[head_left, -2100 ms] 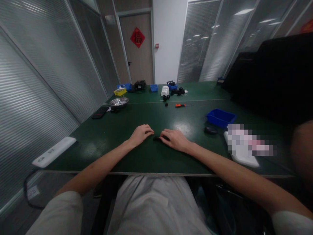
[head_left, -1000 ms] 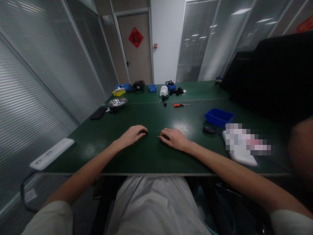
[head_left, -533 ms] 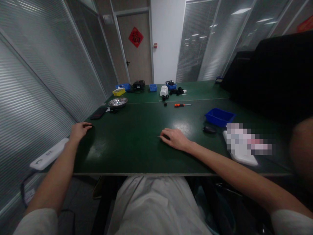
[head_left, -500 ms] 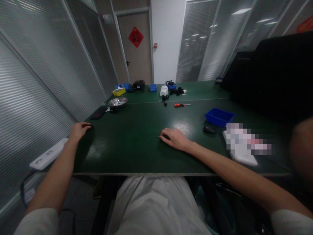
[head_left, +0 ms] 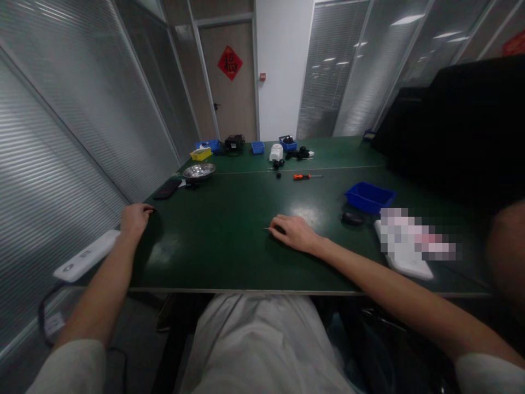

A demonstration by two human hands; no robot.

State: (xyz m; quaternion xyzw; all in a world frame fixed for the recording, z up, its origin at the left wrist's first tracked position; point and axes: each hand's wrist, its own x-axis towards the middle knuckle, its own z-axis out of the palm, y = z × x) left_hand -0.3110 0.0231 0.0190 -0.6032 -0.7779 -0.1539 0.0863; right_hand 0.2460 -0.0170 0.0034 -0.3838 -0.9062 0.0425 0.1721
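My left hand (head_left: pixel 135 217) rests on the green table (head_left: pixel 229 241) near its left edge, fingers curled, with a small dark piece just showing at the fingertips. My right hand (head_left: pixel 294 232) lies palm down at the table's middle, closed over a small black part (head_left: pixel 279 229). A thin pin sticks out of that part to the left. Most of the part is hidden under the fingers.
A white power strip (head_left: pixel 87 255) lies left of my left hand, a black phone (head_left: pixel 167 189) and steel bowl (head_left: pixel 199 171) beyond it. A blue bin (head_left: pixel 370 197), a dark oval object (head_left: pixel 353 218) and an orange screwdriver (head_left: pixel 305 177) lie to the right. Another person (head_left: pixel 506 246) is at far right.
My left hand left the centre beside my right hand and swung out to the table's left edge, carrying a small dark piece. My right hand stayed put.
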